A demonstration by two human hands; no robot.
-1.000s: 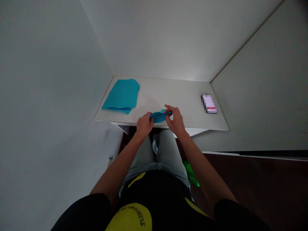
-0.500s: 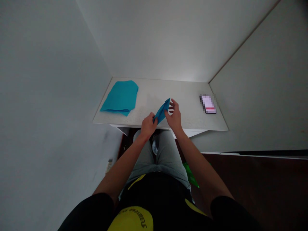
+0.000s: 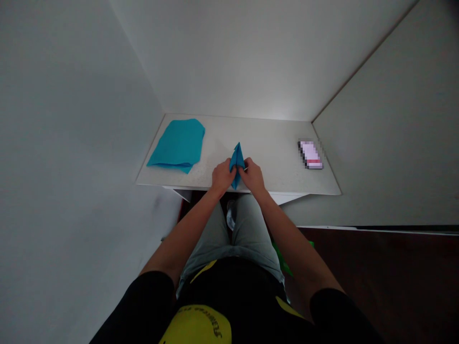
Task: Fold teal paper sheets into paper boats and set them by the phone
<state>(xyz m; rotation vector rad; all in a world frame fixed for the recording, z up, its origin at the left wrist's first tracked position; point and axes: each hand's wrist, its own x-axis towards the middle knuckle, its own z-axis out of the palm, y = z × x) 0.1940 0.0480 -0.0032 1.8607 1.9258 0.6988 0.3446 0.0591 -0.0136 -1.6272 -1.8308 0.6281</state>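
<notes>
A small folded piece of blue paper (image 3: pixel 237 160) stands pointed end away from me at the front edge of the white table (image 3: pixel 272 143). My left hand (image 3: pixel 222 176) pinches its left side and my right hand (image 3: pixel 252 175) pinches its right side, both closed on it. The two hands almost touch each other over the table's near edge.
A stack of blue paper sheets (image 3: pixel 178 145) lies at the table's far left. A pixelated small object (image 3: pixel 310 154) lies at the right. White walls close the table in on the left, back and right. My legs are below, beside something green (image 3: pixel 283 255) on the dark floor.
The folded paper has turned from lying sideways between my hands to pointing away from me. My right hand has come back and closed on it beside my left.
</notes>
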